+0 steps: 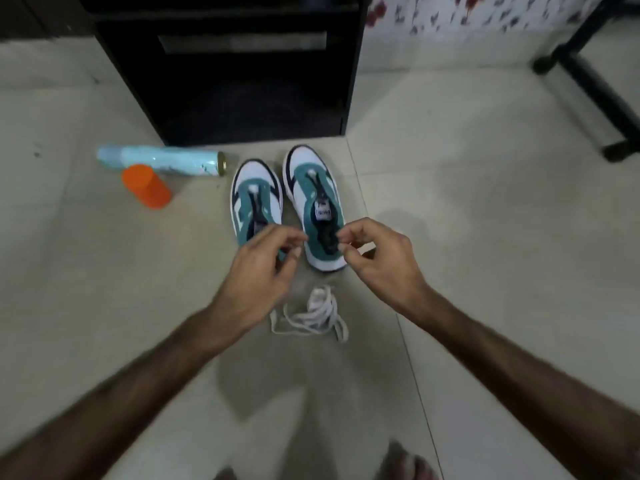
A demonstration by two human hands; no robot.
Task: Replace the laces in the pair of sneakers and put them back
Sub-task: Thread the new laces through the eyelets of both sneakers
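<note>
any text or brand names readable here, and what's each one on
Tongue label of the right-hand sneaker: dark letters, seen upside down, likely "PUMA", but blurred, so not certain.
Left-hand sneaker: no readable text.
Light blue spray can: any print is too blurred to read.
Orange cap: no text visible.

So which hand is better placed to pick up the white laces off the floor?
Probably the left hand: the white laces lie just below and beside it, slightly nearer than the right hand. Both hover with fingers curled over the sneakers, so the margin is small.
</note>
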